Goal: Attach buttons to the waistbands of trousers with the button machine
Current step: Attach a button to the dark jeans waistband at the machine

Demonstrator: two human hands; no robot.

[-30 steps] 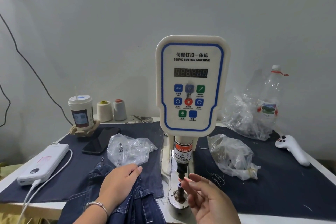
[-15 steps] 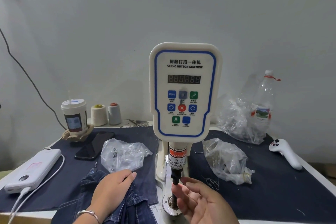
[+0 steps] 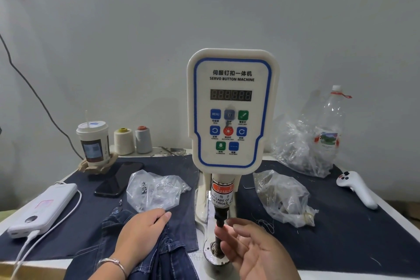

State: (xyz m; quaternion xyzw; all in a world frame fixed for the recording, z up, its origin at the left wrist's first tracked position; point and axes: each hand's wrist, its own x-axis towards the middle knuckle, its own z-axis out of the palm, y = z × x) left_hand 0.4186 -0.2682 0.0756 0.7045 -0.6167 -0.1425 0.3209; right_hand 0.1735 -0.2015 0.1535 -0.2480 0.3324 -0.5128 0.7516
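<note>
Left hand [image 3: 142,232]: flat, fingers relaxed, pressing the trousers [image 3: 145,257].
Right hand [image 3: 254,250]: fingers pinch at the punch [image 3: 220,220]; contents unclear.
Risk: the button machine [image 3: 231,109] firing now could crush fingertips.

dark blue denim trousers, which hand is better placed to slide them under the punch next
Left. The left hand already rests on the dark blue denim trousers, beside the button machine's black punch; the right hand has its fingertips at the punch.
</note>
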